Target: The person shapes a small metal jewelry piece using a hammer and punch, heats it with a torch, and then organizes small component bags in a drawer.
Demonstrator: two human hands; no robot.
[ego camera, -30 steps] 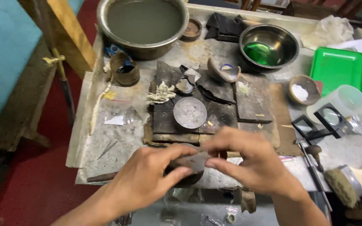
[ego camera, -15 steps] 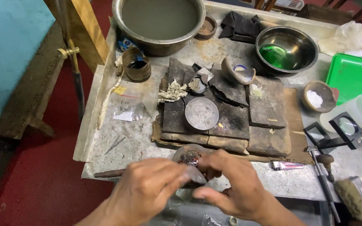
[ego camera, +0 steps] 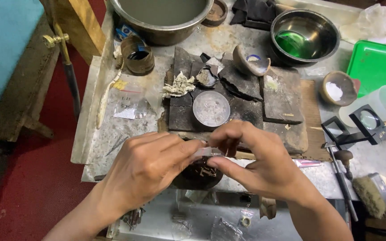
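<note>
My left hand (ego camera: pixel 150 167) and my right hand (ego camera: pixel 258 160) meet over the near edge of a worn metal workbench (ego camera: pixel 112 129). Between their fingertips they pinch a small clear plastic packet (ego camera: pixel 207 152). Directly below the hands sits a dark round dish (ego camera: pixel 199 174) with small metal bits in it, partly hidden by the fingers. Just beyond the hands a small round silver tin (ego camera: pixel 211 108) rests on dark charred blocks (ego camera: pixel 246 107).
A large metal basin (ego camera: pixel 161 18) of murky water stands at the back, a steel bowl (ego camera: pixel 304 35) with green liquid to its right. A green tray (ego camera: pixel 376 62), a white-powder cup (ego camera: pixel 338 88), a loupe (ego camera: pixel 367 122) and a brush (ego camera: pixel 376 192) lie at right. A brown cup (ego camera: pixel 138 54) stands at left.
The hands have lifted slightly and now hold the clear packet between fingertips above the dark dish; earlier they were cupped closely around that dish. The view has shifted closer.
</note>
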